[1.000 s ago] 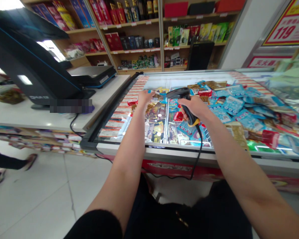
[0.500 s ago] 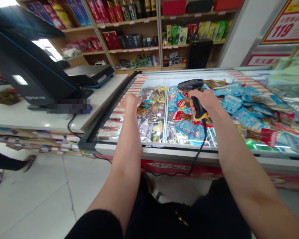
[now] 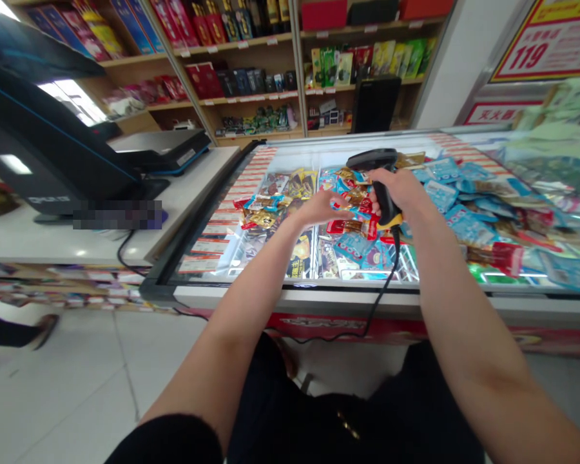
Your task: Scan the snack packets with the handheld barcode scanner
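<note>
And from the head camera, the big change: the left hand [image 3: 319, 209] has swung in from the left side of the chest freezer [image 3: 290, 291] and now reaches across the middle divider, right up to the other hand! Its fingers stretch towards a blue-and-gold snack packet [image 3: 352, 207], just under the scanner, though from here I can't tell whether they've actually pinched it. Over on the right, the right hand [image 3: 401, 193] stays wrapped tight around the yellow-collared grip of a black corded barcode scanner [image 3: 371, 158], its head pointing to the far left, its cord [image 3: 383, 293] dropping over the near rim. The two hands are close now, only that bright packet between them. More foil packets [image 3: 265, 205] lie across the left compartment, with blue sachets [image 3: 442, 195] heaped on the right. Reading the labels: a big "119" stands out on the red-and-yellow sign [image 3: 551, 55] at far right. The price strips [image 3: 205, 248] along the left rim are too small to read. To the left, a dark checkout terminal [image 3: 43, 129] sits on the white bench [image 3: 193, 200], with wooden shelves [image 3: 251, 101] of boxed goods beyond.
</note>
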`<control>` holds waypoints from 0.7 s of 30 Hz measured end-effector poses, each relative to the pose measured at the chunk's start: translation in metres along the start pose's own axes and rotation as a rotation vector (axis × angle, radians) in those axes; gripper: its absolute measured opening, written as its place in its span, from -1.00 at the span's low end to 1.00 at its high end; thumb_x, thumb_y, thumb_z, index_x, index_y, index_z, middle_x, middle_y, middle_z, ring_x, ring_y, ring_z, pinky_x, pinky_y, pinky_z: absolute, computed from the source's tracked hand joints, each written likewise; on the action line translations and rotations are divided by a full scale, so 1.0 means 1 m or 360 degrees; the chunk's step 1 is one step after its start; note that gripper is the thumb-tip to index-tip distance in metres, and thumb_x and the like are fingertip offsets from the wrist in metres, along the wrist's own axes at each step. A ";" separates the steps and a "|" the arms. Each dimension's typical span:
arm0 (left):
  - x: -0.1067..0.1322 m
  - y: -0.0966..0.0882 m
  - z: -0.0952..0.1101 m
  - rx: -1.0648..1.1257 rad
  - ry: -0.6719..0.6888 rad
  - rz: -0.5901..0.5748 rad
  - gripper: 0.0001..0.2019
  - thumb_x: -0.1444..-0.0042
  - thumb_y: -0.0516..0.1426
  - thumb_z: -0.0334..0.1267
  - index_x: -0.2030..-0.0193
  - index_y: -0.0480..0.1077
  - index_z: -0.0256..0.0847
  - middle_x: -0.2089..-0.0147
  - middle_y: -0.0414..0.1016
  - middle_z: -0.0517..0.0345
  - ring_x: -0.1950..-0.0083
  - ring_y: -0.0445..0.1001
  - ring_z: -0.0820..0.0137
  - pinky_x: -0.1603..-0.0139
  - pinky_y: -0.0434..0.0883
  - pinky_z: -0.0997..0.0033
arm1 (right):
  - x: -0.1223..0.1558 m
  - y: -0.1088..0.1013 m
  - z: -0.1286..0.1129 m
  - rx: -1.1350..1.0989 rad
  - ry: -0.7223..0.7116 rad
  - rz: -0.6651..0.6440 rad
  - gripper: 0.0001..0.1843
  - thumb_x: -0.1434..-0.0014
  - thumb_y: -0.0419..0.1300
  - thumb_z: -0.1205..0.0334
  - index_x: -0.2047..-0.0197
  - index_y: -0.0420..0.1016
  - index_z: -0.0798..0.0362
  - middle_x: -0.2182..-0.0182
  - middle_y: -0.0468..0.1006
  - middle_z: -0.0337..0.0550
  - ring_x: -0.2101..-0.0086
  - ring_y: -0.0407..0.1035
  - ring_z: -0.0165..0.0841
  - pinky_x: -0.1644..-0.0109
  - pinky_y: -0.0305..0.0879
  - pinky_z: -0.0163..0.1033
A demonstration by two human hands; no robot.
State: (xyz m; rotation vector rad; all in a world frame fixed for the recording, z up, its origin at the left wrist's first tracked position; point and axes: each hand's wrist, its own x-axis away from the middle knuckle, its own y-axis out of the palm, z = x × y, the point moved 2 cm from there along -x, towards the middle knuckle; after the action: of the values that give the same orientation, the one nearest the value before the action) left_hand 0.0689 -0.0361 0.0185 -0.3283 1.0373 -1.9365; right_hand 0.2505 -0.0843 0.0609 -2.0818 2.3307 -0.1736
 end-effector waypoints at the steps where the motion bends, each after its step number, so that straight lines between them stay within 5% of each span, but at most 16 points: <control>1: 0.001 0.005 0.003 -0.0018 0.0006 -0.0056 -0.62 0.06 0.31 -0.10 0.07 0.56 -0.14 -0.02 0.59 0.06 -0.04 0.52 0.29 -0.17 0.35 0.28 | -0.001 -0.001 0.001 0.0012 0.0008 0.0008 -0.84 -0.09 0.20 0.18 0.44 0.38 0.07 0.68 0.42 -0.17 0.70 0.30 -0.35 0.66 0.29 -0.25; 10: 0.001 0.005 -0.009 -0.0522 -0.0115 -0.0100 -0.54 0.20 0.38 0.01 0.17 0.53 -0.19 0.01 0.53 -0.01 -0.10 0.43 0.12 -0.16 0.32 0.16 | 0.001 -0.001 0.002 0.0075 0.0010 0.0021 -0.84 -0.08 0.20 0.17 0.44 0.38 0.06 0.69 0.42 -0.19 0.69 0.30 -0.35 0.65 0.27 -0.28; 21: 0.010 -0.037 -0.036 -0.0080 -0.0505 0.0460 -0.72 0.32 0.39 -0.30 0.46 0.40 -0.18 0.45 0.45 0.17 0.26 0.48 0.27 0.18 0.36 0.35 | 0.002 0.012 0.006 0.0151 0.0016 -0.0054 -0.80 -0.08 0.22 0.17 0.50 0.36 0.06 0.68 0.43 -0.14 0.72 0.30 -0.36 0.69 0.24 -0.28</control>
State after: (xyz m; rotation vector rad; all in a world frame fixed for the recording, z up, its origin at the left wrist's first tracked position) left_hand 0.0211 -0.0153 0.0229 -0.4695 0.8714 -1.5434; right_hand 0.2386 -0.0859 0.0536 -2.0819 2.2460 -0.2900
